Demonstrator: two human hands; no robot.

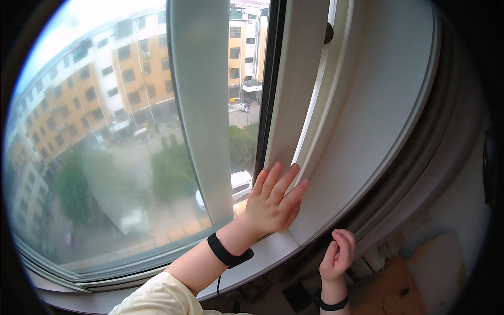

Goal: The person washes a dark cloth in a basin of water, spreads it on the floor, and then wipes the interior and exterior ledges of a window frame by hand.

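Observation:
My left hand (271, 206) reaches across from the lower left with its fingers spread. It lies over the light-coloured edge frame (293, 86) of a sliding window, fingertips near the narrow bright gap beside it. Whether the palm presses on the frame is hidden. A black band (224, 250) circles that wrist. My right hand (338, 254) hangs lower right, below the white window ledge, fingers loosely curled and nothing visible in them. It wears a black wristband (334, 304) too. The window's glass pane (130, 169) fills the left side.
A white reveal (378, 90) curves along the right, with a dark curtain (429, 145) beyond it. A round dark fitting (328, 33) sits high at the frame. Below right is an orange-brown surface (393, 287). Outside stand apartment buildings (130, 63) and a parked white vehicle (241, 183).

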